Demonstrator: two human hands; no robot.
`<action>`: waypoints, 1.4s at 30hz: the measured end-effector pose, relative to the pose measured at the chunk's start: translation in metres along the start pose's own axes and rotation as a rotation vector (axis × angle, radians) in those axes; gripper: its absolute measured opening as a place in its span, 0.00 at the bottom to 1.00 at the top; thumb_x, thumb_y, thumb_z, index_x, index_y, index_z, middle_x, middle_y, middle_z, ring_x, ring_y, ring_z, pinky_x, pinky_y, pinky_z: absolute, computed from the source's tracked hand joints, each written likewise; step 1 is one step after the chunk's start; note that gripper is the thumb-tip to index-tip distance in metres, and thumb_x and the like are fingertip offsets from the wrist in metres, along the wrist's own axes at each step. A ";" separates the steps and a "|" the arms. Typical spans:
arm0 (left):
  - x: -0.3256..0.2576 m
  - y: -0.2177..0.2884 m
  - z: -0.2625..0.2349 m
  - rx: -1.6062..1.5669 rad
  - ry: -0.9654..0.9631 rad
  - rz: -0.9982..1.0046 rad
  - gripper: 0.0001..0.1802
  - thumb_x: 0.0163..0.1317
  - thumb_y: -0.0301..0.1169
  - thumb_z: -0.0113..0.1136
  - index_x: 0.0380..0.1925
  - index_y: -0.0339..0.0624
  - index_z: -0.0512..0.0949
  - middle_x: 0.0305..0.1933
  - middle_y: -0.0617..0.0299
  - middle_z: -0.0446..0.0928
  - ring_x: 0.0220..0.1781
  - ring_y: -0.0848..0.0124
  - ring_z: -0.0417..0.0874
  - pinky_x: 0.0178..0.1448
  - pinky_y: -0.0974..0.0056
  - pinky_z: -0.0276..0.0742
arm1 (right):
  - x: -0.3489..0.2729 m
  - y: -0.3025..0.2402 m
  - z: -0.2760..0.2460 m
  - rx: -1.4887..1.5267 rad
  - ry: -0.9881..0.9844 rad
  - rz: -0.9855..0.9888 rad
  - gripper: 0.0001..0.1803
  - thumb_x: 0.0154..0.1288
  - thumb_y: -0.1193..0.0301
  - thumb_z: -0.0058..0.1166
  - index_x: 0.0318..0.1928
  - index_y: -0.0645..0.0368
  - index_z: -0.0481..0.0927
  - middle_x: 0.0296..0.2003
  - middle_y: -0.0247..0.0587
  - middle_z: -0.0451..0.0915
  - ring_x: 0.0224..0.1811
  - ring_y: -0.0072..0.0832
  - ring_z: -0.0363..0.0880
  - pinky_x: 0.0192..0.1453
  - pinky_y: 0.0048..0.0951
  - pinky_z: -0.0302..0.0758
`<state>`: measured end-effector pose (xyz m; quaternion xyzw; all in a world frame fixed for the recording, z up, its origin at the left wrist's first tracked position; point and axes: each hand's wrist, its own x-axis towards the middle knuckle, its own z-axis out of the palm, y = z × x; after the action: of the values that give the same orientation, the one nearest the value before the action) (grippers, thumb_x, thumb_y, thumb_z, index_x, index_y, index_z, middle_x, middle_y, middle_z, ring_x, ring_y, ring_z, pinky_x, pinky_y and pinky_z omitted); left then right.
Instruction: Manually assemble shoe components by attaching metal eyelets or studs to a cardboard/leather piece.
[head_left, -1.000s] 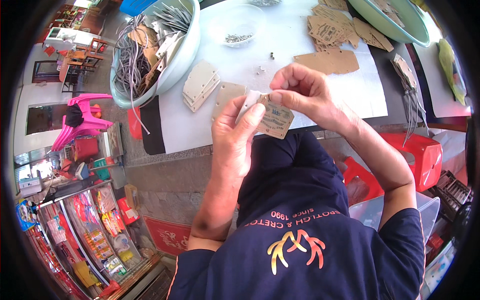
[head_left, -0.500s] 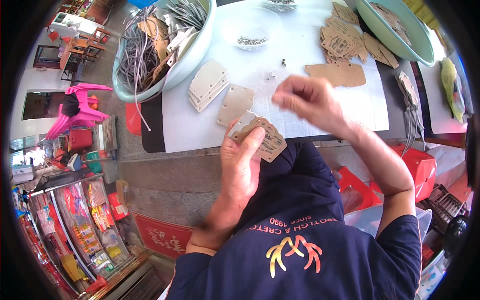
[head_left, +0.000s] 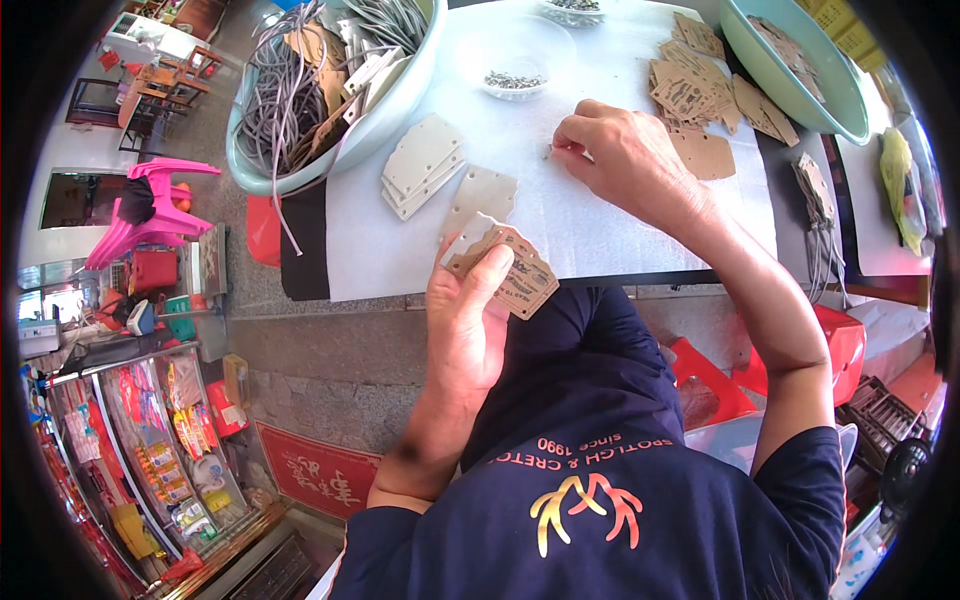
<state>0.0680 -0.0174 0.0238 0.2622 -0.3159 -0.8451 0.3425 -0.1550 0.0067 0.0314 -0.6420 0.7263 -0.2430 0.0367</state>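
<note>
My left hand (head_left: 470,320) grips a small stack of printed brown boards (head_left: 528,282) with wavy edges, a pale board showing behind it. The thumb presses on top, and the stack is held tilted just off the table's near edge. My right hand (head_left: 630,165) is over the white sheet (head_left: 600,240), its thumb and fingers pinched together at the surface. Whatever lies between those fingertips is too small and hidden to name. Beside the left hand's stack, a single pale board (head_left: 482,198) lies by a fanned pile of pale boards (head_left: 425,165) with holes along their edges.
At the left stands a pale green basin (head_left: 250,165) with grey cords and boards. A clear bowl (head_left: 515,85) holds small metal pieces. Brown boards (head_left: 690,90) lie in piles at the right, near another green basin (head_left: 850,110). Corded boards (head_left: 818,195) lie at the right edge.
My right hand has come down from above the sheet onto the spot where small metal pieces lay, its fingers closing together. My left hand keeps its stack, shifted slightly left and lower.
</note>
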 end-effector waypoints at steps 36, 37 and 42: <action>0.012 0.001 0.014 0.152 0.002 0.055 0.14 0.64 0.25 0.58 0.50 0.41 0.73 0.44 0.62 0.79 0.46 0.71 0.81 0.51 0.63 0.80 | -0.013 -0.001 -0.004 -0.104 0.022 0.011 0.07 0.60 0.68 0.58 0.31 0.59 0.81 0.34 0.41 0.79 0.33 0.42 0.81 0.39 0.40 0.76; 0.012 0.001 0.014 0.145 0.001 0.059 0.13 0.65 0.25 0.59 0.49 0.40 0.73 0.45 0.61 0.78 0.46 0.73 0.81 0.50 0.65 0.79 | -0.012 -0.001 -0.005 -0.123 -0.004 0.033 0.07 0.60 0.69 0.58 0.31 0.60 0.80 0.34 0.42 0.79 0.34 0.42 0.81 0.39 0.40 0.76; 0.014 0.002 0.013 0.169 0.026 0.070 0.13 0.64 0.25 0.59 0.49 0.40 0.73 0.44 0.61 0.79 0.45 0.73 0.81 0.50 0.65 0.79 | -0.010 0.003 -0.001 -0.181 -0.045 -0.001 0.07 0.60 0.69 0.57 0.32 0.60 0.80 0.34 0.43 0.79 0.36 0.43 0.80 0.41 0.41 0.76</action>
<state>0.0518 -0.0243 0.0307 0.2900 -0.3908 -0.7993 0.3525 -0.1566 0.0168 0.0282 -0.6485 0.7438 -0.1616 -0.0053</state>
